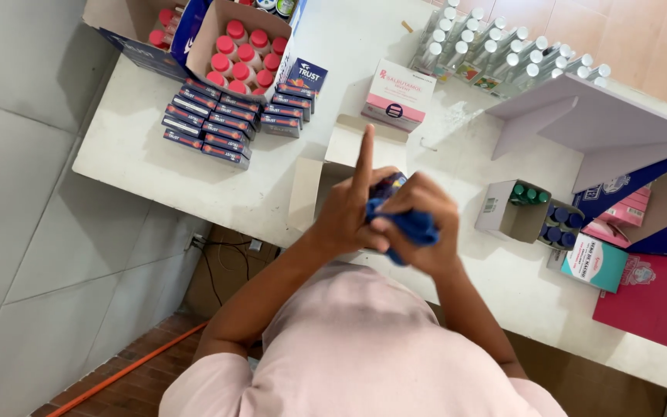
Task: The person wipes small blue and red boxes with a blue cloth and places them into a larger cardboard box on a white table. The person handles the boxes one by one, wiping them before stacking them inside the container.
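Above the desk's (156,162) near edge, the left hand (347,216) grips a small dark box (386,186), index finger raised. The right hand (420,224) presses a blue cloth (411,225) against the box.

Pharmacy stockroom: medicine boxes (210,123), capped bottles (503,54) on counter (140,154)
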